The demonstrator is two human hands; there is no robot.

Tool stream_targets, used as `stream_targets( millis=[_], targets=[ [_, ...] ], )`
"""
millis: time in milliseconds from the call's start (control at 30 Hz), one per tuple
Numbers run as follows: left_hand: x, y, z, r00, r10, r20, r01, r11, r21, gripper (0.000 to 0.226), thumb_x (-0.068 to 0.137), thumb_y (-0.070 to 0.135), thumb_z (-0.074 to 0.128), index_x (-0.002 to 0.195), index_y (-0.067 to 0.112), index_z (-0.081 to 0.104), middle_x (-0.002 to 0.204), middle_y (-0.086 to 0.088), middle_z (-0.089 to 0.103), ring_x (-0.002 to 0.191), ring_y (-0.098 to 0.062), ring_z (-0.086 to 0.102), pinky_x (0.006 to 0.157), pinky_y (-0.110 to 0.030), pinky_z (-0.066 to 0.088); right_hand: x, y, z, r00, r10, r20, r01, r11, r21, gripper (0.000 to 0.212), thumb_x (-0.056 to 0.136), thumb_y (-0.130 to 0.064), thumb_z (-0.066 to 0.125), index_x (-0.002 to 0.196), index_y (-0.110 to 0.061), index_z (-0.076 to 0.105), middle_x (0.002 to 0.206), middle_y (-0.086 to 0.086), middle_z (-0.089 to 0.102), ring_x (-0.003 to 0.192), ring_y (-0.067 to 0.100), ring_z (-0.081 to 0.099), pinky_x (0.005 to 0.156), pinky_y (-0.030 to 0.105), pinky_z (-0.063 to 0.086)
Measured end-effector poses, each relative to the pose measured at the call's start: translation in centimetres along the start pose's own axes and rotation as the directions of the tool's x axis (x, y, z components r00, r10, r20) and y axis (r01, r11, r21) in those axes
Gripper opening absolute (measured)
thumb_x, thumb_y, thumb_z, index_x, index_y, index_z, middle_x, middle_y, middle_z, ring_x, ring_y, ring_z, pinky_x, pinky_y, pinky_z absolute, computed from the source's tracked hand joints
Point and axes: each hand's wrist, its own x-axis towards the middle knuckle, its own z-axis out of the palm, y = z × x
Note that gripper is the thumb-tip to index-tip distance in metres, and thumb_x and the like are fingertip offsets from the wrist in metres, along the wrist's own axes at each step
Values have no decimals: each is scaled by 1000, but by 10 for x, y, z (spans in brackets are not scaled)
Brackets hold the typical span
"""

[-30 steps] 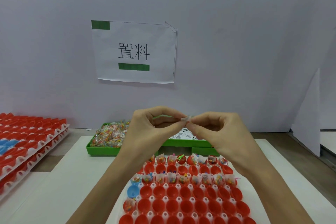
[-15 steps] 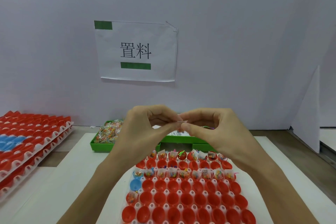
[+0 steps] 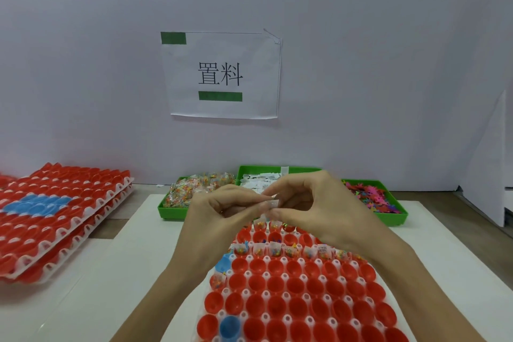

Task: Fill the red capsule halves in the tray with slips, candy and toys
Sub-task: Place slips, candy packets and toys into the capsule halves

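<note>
A white tray (image 3: 266, 275) of red capsule halves (image 3: 298, 308) lies in front of me. Its two far rows hold slips and candy packets; the near rows look unfilled. Two blue halves (image 3: 229, 328) sit among the red ones. Above the tray's far end, my left hand (image 3: 222, 214) and my right hand (image 3: 313, 208) meet. Both pinch a small white paper slip (image 3: 269, 204) between thumbs and fingertips. Behind them stand three green bins: candy packets (image 3: 191, 191), paper slips (image 3: 259, 182) and colourful toys (image 3: 372, 198).
Stacked trays of red capsule halves (image 3: 55, 216) with a blue patch lie at the left. A white board (image 3: 133, 272) covers the table under the tray. A wall with a paper sign (image 3: 222, 75) stands close behind the bins. A white panel (image 3: 485, 164) stands at the right.
The view has tilted down and the hands now sit lower over the tray's far rows. Both hands have kept pinching the slip between them.
</note>
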Motion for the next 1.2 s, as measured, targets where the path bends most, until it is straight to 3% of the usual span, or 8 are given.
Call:
stream_targets(
  millis=[233, 367, 567, 733, 933, 1200],
  targets=[
    [-25, -18, -12, 999, 21, 41, -22, 999, 29, 20, 78, 32, 79, 97, 29, 85, 99, 3, 77, 94, -18, 76, 81, -22, 61, 0, 10, 27, 999, 23, 31, -21, 999, -46, 13, 86, -21, 82, 99, -21, 78, 85, -7, 78, 80, 3, 74, 78, 24, 61],
    [-32, -30, -21, 995, 49, 86, -62, 987, 149, 18, 81, 22, 79, 98, 21, 84, 94, 7, 78, 90, -15, 76, 80, -23, 61, -3, 16, 41, 995, 83, 53, -80, 996, -50, 14, 82, -21, 85, 92, -25, 78, 82, -10, 78, 77, 2, 74, 76, 24, 61],
    [-39, -39, -40, 977, 43, 209, -110, 941, 321, 16, 84, 17, 84, 98, 24, 84, 88, 13, 78, 84, -14, 73, 77, -27, 60, -9, 23, 63, 982, 159, 100, -157, 987, -31, 13, 78, -25, 88, 87, -25, 78, 80, -9, 78, 77, 4, 74, 74, 22, 59],
    [-39, -43, -50, 968, 49, 246, -150, 899, 411, 13, 81, 23, 87, 93, 29, 84, 80, 16, 73, 77, -10, 68, 70, -15, 53, -7, 26, 70, 961, 205, 186, -207, 978, -9, 18, 80, -27, 87, 95, -21, 79, 88, -5, 79, 85, 7, 75, 85, 29, 61],
    [-39, -52, -56, 948, -48, 314, -128, 847, 515, 14, 81, 26, 87, 92, 34, 83, 83, 15, 69, 85, -9, 63, 70, -16, 52, 0, 31, 87, 955, 223, 197, -211, 974, -80, 16, 79, -20, 88, 90, -12, 78, 86, 2, 79, 81, 12, 75, 83, 36, 61],
    [-40, -55, -55, 915, -123, 385, -139, 798, 586, 12, 82, 31, 85, 93, 34, 80, 87, 20, 57, 96, 5, 50, 74, -7, 43, 2, 40, 100, 951, 214, 225, -169, 965, -203, 19, 80, -25, 88, 91, -15, 76, 85, -3, 77, 79, 6, 72, 79, 29, 61]
  ],
)
